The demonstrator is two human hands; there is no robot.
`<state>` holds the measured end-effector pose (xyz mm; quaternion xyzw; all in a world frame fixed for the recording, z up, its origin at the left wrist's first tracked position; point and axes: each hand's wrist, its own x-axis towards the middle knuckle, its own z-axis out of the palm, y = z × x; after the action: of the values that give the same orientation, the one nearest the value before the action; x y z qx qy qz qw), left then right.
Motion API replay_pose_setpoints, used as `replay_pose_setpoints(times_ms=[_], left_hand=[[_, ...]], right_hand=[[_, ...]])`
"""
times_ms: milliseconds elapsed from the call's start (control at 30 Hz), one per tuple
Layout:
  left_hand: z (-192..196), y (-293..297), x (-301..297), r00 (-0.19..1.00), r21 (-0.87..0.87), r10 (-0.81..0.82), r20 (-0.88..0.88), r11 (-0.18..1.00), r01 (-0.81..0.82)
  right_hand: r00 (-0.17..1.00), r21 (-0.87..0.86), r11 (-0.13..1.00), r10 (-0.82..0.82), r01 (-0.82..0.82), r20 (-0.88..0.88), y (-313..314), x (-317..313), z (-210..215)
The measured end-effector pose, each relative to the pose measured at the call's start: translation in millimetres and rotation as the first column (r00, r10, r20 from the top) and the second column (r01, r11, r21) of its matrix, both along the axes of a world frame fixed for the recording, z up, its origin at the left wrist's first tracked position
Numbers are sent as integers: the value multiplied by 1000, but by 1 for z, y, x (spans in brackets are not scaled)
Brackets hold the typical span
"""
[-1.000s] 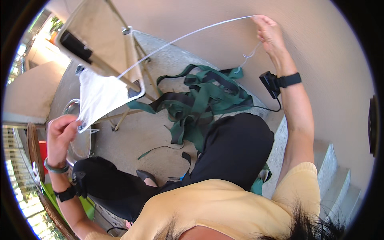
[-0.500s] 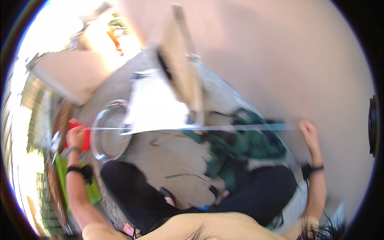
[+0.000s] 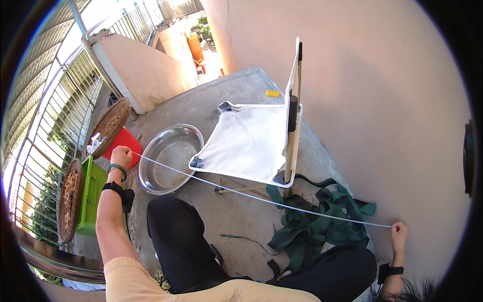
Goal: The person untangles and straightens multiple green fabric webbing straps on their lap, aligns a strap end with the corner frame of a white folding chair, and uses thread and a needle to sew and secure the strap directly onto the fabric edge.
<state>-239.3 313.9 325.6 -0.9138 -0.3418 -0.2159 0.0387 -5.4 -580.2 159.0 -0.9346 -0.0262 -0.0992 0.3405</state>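
A long, thin pale strip (image 3: 322,215) stretches between my two hands, slanting down from left to right. My left hand (image 3: 121,156), fingers pinched closed, grips one end beside the red bucket (image 3: 132,144). At the right, next to the wall, my right hand (image 3: 399,235) is closed on the other end. Under the strip stands a low folding chair with a white fabric seat (image 3: 246,143); the strip passes in front of its near edge. Dark green webbing straps (image 3: 302,226) lie heaped on the floor near my right leg.
A metal basin (image 3: 142,173) stands left of the chair. Woven trays (image 3: 70,201) with dried bits and a green bin (image 3: 90,183) are by the railing (image 3: 37,166). A yellow block (image 3: 272,93) lies behind the chair. A plain wall (image 3: 382,126) rises on the right.
My right hand has moved down and my left slightly up, so the strip went from level to slanted. The view has shifted too, and it is sharper now.
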Motion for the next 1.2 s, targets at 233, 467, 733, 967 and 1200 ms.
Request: replay_pose_setpoints(times_ms=[233,467,733,967,1200], left_hand=[[3,7,-15,997,6,42,-59,999,-41],[6,15,-30,983,70,75,-170,996,-63],[0,29,-41,977,142,96,-190,987,-70],[7,186,-68,853,475,226,-470,880,28],[-11,132,-58,907,293,174,-384,954,-59]], right_hand=[[998,-375,926,-2,26,64,-7,-11,-9],[999,-399,916,-35,41,22,-35,-23,-29],[996,-408,911,-81,57,-42,-26,-54,-34],[990,-328,938,135,-112,50,-20,-30,-58],[972,-357,933,-120,41,-203,-7,-25,-46]])
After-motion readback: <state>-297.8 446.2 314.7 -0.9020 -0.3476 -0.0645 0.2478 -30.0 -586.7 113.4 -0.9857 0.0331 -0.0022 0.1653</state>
